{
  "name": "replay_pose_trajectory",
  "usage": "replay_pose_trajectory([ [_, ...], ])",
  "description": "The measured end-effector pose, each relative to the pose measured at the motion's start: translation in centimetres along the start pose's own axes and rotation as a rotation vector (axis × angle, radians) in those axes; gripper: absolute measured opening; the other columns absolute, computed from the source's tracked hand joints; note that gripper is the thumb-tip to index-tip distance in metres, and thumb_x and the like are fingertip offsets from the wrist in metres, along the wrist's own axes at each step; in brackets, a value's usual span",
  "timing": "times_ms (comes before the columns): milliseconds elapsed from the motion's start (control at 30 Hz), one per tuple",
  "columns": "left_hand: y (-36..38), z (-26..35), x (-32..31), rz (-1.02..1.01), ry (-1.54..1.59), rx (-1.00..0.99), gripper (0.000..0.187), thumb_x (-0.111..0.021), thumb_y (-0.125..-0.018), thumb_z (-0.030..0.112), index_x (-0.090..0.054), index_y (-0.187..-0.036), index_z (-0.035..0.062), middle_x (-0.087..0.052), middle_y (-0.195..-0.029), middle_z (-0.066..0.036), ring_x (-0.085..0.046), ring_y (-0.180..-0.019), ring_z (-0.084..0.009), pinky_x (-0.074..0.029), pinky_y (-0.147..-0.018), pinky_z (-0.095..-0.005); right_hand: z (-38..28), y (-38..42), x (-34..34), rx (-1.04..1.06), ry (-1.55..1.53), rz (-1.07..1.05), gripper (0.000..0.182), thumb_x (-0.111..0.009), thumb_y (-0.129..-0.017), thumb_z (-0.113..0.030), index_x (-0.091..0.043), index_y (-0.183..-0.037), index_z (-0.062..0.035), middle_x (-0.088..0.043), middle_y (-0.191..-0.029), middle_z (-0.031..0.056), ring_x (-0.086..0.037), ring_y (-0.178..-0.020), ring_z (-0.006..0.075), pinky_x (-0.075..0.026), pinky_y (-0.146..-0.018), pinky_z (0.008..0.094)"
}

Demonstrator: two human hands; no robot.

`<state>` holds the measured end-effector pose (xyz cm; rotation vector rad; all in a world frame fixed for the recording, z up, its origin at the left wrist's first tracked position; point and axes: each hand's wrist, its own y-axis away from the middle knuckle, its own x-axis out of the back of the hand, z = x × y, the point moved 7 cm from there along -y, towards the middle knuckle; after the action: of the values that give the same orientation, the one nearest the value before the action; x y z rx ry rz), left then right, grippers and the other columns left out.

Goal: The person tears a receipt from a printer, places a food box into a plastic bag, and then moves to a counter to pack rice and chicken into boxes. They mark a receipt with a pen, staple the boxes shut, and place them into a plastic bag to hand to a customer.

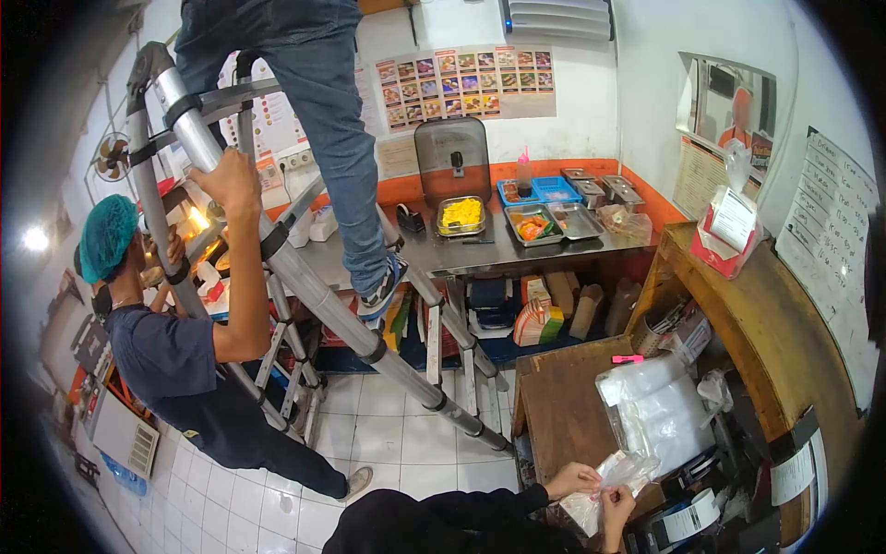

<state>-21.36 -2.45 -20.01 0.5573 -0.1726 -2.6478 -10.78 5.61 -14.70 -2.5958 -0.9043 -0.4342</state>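
Observation:
At the lower right, my left hand (574, 479) pinches the edge of a thin clear plastic bag (624, 469). My right hand (616, 508) is closed on the same bag, just below and right of my left. White and red paper packaging (583, 510) lies beneath my hands, over the brown wooden desk (563, 406). A stack of clear plastic bags (653, 411) rests beyond them, with a pink marker (628, 358) at its upper edge.
A co-worker in a green hairnet (108, 238) grips the telescopic ladder (314, 286). Another person's jeans-clad leg (328, 129) stands on it. The steel counter (443, 254) holds a tray of yellow food (462, 215) and other trays. Receipts (692, 517) hang at lower right.

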Motion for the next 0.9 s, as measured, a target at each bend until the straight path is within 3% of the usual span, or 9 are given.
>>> replay_pose_trajectory([
  [167,0.3,2.6,-0.6,0.020,-0.352,-0.101,0.023,-0.063,-0.073,0.007,-0.056,-0.092,-0.0037,-0.061,-0.079,-0.009,-0.057,-0.070,-0.0097,-0.046,-0.063,-0.0224,1.2,0.0,-0.3,-0.002,0.013,-0.039,0.011,-0.061,-0.063,-0.002,-0.052,-0.062,0.0040,-0.045,-0.054,0.0061,-0.041,-0.046,0.0112,-0.033,-0.044,0.0235],
  [300,0.0,2.1,-0.9,-0.202,-0.145,-0.091,0.016,-0.061,-0.071,0.002,-0.054,-0.085,-0.0015,-0.061,-0.077,-0.007,-0.057,-0.070,-0.0105,-0.045,-0.064,-0.0225,-0.2,0.7,0.0,0.118,-0.109,-0.005,0.013,-0.066,-0.062,-0.004,-0.060,-0.072,0.0015,-0.052,-0.060,0.0096,-0.048,-0.052,0.0160,-0.038,-0.049,0.0274],
  [400,-0.2,1.6,-0.5,-0.310,-0.045,0.119,0.023,-0.060,-0.070,0.001,-0.053,-0.091,0.0004,-0.058,-0.081,-0.006,-0.055,-0.073,-0.0125,-0.045,-0.066,-0.0237,-6.0,1.3,0.3,0.298,0.245,-0.056,0.011,-0.064,-0.066,-0.008,-0.060,-0.075,-0.0024,-0.053,-0.071,0.0087,-0.051,-0.067,0.0254,-0.042,-0.057,0.0311],
  [433,0.0,-0.2,0.1,-0.191,0.070,0.350,0.026,-0.061,-0.070,0.000,-0.052,-0.095,0.0003,-0.057,-0.086,-0.005,-0.054,-0.077,-0.0119,-0.045,-0.071,-0.0249,-5.8,1.6,-0.3,0.393,0.265,-0.037,0.013,-0.063,-0.068,-0.013,-0.057,-0.076,-0.0040,-0.051,-0.073,0.0084,-0.050,-0.071,0.0257,-0.042,-0.058,0.0330],
  [533,0.6,-0.9,1.1,-0.274,0.123,0.363,0.034,-0.049,-0.076,-0.008,-0.036,-0.106,0.0009,-0.050,-0.097,-0.009,-0.051,-0.085,-0.0170,-0.045,-0.074,-0.0280,0.4,2.6,0.2,0.226,0.491,0.074,0.016,-0.061,-0.065,-0.014,-0.054,-0.074,-0.0041,-0.050,-0.078,0.0088,-0.050,-0.075,0.0255,-0.043,-0.060,0.0342],
  [567,1.1,0.1,0.4,-0.261,0.217,0.427,0.034,-0.049,-0.076,-0.009,-0.035,-0.105,0.0010,-0.048,-0.098,-0.011,-0.050,-0.087,-0.0178,-0.044,-0.076,-0.0285,-3.1,2.1,2.7,0.361,0.514,0.164,0.016,-0.061,-0.065,-0.016,-0.054,-0.073,-0.0037,-0.050,-0.077,0.0090,-0.050,-0.072,0.0255,-0.044,-0.059,0.0347],
  [833,1.0,1.0,0.3,-0.152,0.157,0.255,0.026,-0.045,-0.079,-0.009,-0.038,-0.101,0.0020,-0.047,-0.092,-0.008,-0.048,-0.074,-0.0128,-0.044,-0.067,-0.0254,-6.4,3.1,-0.6,0.393,0.324,0.048,0.016,-0.056,-0.075,-0.015,-0.053,-0.087,-0.0037,-0.052,-0.088,0.0099,-0.054,-0.079,0.0234,-0.045,-0.068,0.0308],
  [867,1.4,2.1,0.2,-0.141,-0.208,0.212,0.022,-0.046,-0.079,-0.009,-0.041,-0.098,0.0012,-0.047,-0.087,-0.006,-0.047,-0.072,-0.0115,-0.043,-0.065,-0.0240,-6.2,2.9,-0.9,0.395,0.311,0.035,0.016,-0.056,-0.075,-0.015,-0.053,-0.087,-0.0037,-0.052,-0.088,0.0099,-0.054,-0.079,0.0234,-0.045,-0.068,0.0308],
  [900,1.5,1.9,0.5,-0.113,-0.100,0.204,0.018,-0.046,-0.079,-0.009,-0.043,-0.093,0.0008,-0.047,-0.082,-0.004,-0.045,-0.070,-0.0101,-0.041,-0.062,-0.0224,-6.2,2.8,-1.0,0.435,0.310,0.037,0.014,-0.055,-0.073,-0.013,-0.052,-0.082,-0.0031,-0.051,-0.085,0.0091,-0.053,-0.078,0.0227,-0.045,-0.066,0.0306],
])
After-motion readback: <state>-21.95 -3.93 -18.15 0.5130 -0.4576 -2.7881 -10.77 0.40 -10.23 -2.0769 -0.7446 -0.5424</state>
